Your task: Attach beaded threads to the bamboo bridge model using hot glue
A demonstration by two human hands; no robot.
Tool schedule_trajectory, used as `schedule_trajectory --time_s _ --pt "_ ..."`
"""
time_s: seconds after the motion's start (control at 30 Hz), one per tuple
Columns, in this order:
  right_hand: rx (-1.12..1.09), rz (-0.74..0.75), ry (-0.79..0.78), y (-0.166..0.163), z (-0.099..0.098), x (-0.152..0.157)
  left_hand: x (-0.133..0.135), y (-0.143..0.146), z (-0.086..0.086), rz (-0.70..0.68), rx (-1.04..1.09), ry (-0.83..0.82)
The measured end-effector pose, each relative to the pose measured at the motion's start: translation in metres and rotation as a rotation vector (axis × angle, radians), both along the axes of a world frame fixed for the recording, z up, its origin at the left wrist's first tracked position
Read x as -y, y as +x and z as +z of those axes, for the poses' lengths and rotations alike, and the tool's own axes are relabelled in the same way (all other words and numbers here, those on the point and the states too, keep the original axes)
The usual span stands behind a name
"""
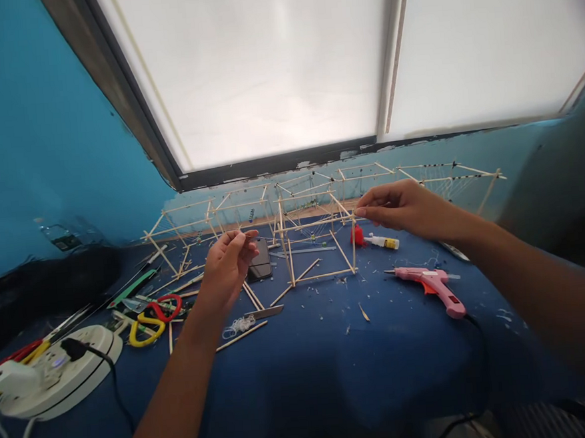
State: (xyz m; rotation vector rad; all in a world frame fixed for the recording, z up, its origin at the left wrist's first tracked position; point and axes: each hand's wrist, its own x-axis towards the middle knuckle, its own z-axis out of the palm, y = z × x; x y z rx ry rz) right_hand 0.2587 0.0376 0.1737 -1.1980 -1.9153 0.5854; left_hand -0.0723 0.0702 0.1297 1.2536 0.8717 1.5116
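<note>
My open box frame of slender, pale wooden sticks (317, 224) stands upright beyond the pink hot-glue gun (430, 283) and to its left, its upper right corner at my right hand's (396, 205) pinched fingertips. Farther left of the gun, my left hand (232, 253) pinches a thin strand (264, 237) (too fine to follow far).

The stick frame (317, 224) is pale straw, the tabletop (307, 358) navy blue speckled with whitish flecks (504, 317), and the wall (12, 152) turquoise blue. The glue gun (436, 282) is pink with an orange-red trigger (428, 289), the bottle (378, 241) white with a yellow label (390, 243), and the scissor handles (155, 314) two-toned (one loop red, the other yellow). The phone (259, 264) is black; the power strip (80, 375), white with a dark line.
</note>
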Motion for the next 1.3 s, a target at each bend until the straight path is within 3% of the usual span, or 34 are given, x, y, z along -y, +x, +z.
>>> schedule_trajectory --time_s 0.1,0.2,0.33,0.47,0.63,0.73,0.87,1.13,1.3 --pt "0.007 -0.024 0.063 -0.005 0.013 -0.017 -0.015 0.006 0.014 -0.073 0.094 -0.010" --pt "0.007 -0.058 0.109 -0.009 0.026 -0.035 -0.030 0.009 0.028 -0.093 0.051 0.030" --pt "0.008 -0.062 0.126 -0.009 0.035 -0.054 -0.050 0.004 0.039 -0.013 -0.187 0.159" --pt "0.019 -0.037 0.148 -0.003 0.031 -0.073 -0.065 -0.005 0.043 0.031 -0.481 0.302" --pt "0.127 -0.007 0.082 0.001 0.007 -0.101 -0.083 -0.006 0.037 0.092 -0.948 0.415" --pt "0.188 -0.023 0.036 0.001 -0.007 -0.115 -0.094 -0.006 0.031 0.063 -1.103 0.516" --pt "0.246 -0.025 0.003 0.002 -0.013 -0.122 -0.103 -0.007 0.025 0.011 -1.159 0.634" --pt "0.299 -0.014 0.017 0.009 -0.015 -0.120 -0.107 -0.008 0.015 0.166 -1.010 0.623" --pt "0.345 -0.049 0.019 0.013 -0.016 -0.122 -0.113 -0.012 0.012 0.125 -1.150 0.769"
